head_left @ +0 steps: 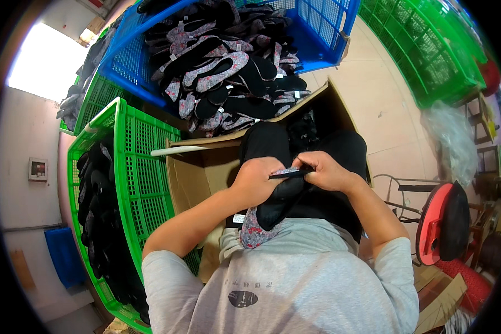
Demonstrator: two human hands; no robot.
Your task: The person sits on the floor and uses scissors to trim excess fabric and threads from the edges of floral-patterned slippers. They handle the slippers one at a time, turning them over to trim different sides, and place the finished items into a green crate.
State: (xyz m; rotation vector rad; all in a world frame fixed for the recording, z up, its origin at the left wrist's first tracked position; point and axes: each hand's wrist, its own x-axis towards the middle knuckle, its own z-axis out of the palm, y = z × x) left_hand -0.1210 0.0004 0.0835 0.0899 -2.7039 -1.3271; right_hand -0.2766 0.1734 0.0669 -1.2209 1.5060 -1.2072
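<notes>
A floral fabric slipper (256, 232) with a dark lining rests over my lap, its rounded patterned end toward my belly and a small white tag at its left side. My left hand (260, 179) pinches the far end of it, where a strip of floral fabric with a black edge shows. Closed on the same edge from the other side is my right hand (325, 171), thumb and fingers together. The edge is drawn between the two hands. Part of the slipper is hard to tell apart from my black trousers.
Ahead, a blue crate (317, 33) stands beside a heap of similar floral slippers (222, 72). An open cardboard box (197, 172) is around my knees. Green crate (145, 161) with dark items is at left; another green crate (412, 50) is far right. A red-and-black round stool (440, 222) lies tilted at right.
</notes>
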